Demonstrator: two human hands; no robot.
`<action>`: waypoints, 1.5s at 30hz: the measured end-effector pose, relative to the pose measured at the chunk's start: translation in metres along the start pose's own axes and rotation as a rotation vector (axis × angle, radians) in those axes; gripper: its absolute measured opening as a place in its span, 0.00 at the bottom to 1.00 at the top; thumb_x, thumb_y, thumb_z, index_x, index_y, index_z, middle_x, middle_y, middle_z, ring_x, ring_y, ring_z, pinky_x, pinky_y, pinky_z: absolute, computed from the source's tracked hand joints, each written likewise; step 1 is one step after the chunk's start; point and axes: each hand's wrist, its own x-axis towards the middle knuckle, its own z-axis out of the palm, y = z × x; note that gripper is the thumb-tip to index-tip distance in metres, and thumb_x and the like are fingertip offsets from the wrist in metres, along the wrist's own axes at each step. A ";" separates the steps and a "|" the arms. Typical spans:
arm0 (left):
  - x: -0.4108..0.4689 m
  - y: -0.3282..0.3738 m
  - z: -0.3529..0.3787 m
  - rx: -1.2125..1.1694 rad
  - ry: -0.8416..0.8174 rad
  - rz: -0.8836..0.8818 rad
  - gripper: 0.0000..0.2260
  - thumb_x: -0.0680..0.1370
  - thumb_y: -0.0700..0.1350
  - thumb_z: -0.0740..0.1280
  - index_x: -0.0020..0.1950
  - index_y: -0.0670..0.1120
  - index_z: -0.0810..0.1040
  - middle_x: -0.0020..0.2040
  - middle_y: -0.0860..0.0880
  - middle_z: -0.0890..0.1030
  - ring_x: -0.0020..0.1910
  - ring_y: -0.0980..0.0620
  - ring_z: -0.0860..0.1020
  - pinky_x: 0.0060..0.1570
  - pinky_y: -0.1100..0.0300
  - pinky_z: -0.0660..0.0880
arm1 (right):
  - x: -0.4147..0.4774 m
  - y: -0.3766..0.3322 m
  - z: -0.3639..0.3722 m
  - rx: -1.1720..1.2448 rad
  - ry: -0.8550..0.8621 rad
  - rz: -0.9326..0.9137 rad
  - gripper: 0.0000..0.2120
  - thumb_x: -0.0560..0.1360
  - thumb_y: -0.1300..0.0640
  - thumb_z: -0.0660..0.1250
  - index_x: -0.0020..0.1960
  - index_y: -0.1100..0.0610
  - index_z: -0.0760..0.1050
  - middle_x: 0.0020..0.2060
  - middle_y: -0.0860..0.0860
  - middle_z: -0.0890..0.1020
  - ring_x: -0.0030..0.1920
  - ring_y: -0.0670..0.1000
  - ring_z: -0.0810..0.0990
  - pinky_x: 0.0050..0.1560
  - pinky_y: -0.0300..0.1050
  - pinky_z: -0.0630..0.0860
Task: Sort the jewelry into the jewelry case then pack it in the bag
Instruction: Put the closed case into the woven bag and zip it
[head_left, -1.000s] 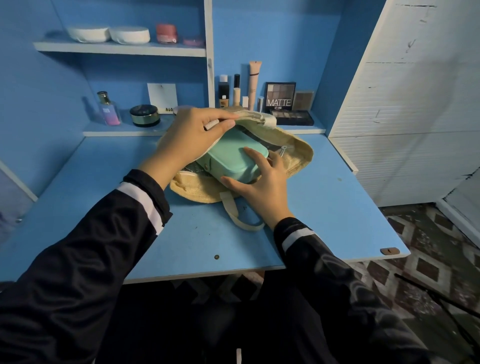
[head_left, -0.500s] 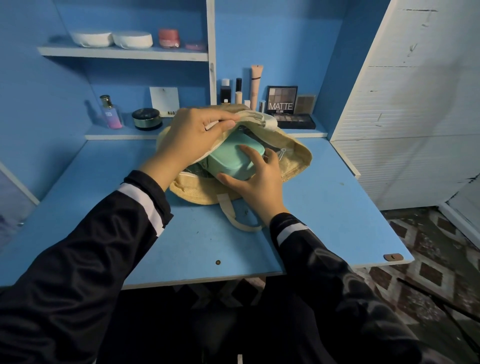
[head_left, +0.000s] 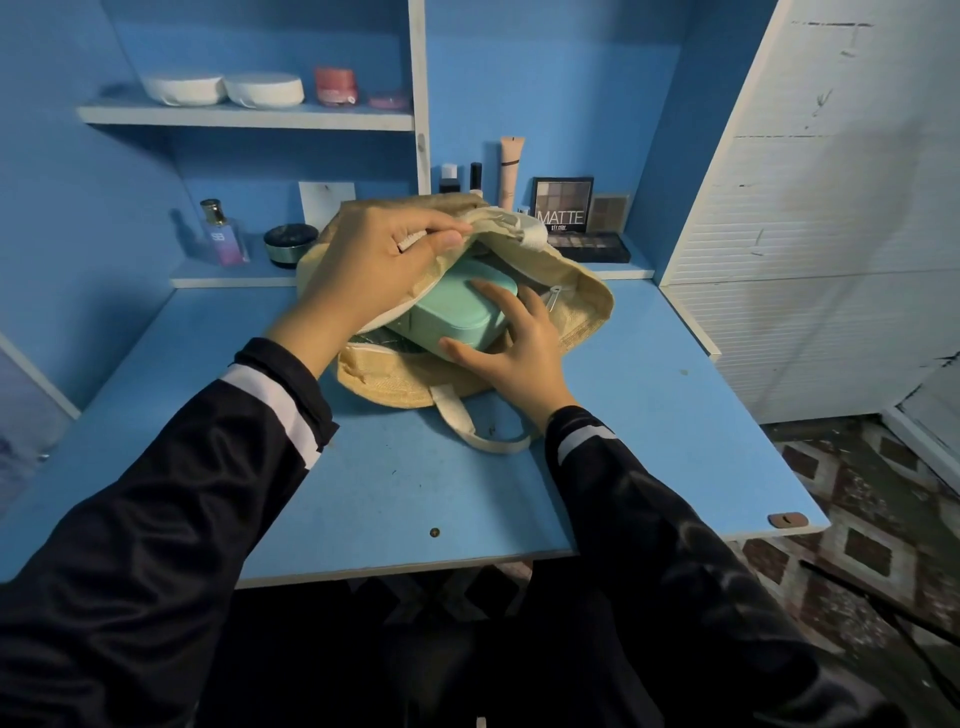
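Half inside one bag (head_left: 583, 312): one case (head_left: 451, 307), right hand (head_left: 525, 354) touching

You wear a glossy black long-sleeved jacket (head_left: 156, 509); each sleeve carries one white band (head_left: 270, 410) just above its black cuff (head_left: 283, 366).

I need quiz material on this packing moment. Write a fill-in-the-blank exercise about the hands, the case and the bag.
1. The left hand grips the top edge of the beige bag, which lies on the ____ table.
2. The right hand presses on the mint jewelry case, which sits partly ____ the bag.
3. The eyeshadow palette on the lower shelf bears the word ____.

Missing words: blue; inside; MATTE.
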 end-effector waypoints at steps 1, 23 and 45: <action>0.001 -0.002 -0.001 -0.003 0.004 -0.013 0.08 0.78 0.47 0.70 0.56 0.51 0.84 0.52 0.58 0.84 0.55 0.65 0.80 0.61 0.62 0.74 | 0.000 0.001 0.000 0.013 -0.020 -0.013 0.31 0.65 0.42 0.78 0.65 0.47 0.75 0.57 0.50 0.73 0.58 0.45 0.72 0.58 0.30 0.68; -0.014 -0.016 -0.001 -0.004 -0.095 -0.050 0.08 0.78 0.46 0.70 0.56 0.56 0.81 0.52 0.62 0.82 0.55 0.66 0.79 0.61 0.66 0.73 | -0.009 0.014 0.002 -0.107 -0.119 0.030 0.35 0.70 0.44 0.75 0.73 0.48 0.68 0.59 0.58 0.78 0.56 0.53 0.77 0.59 0.35 0.72; -0.009 -0.016 -0.003 0.027 -0.095 -0.036 0.09 0.78 0.45 0.70 0.57 0.54 0.83 0.52 0.59 0.83 0.55 0.65 0.80 0.61 0.63 0.74 | 0.016 0.032 -0.006 -0.088 -0.050 0.055 0.20 0.77 0.62 0.67 0.68 0.51 0.75 0.59 0.55 0.82 0.60 0.55 0.77 0.62 0.38 0.68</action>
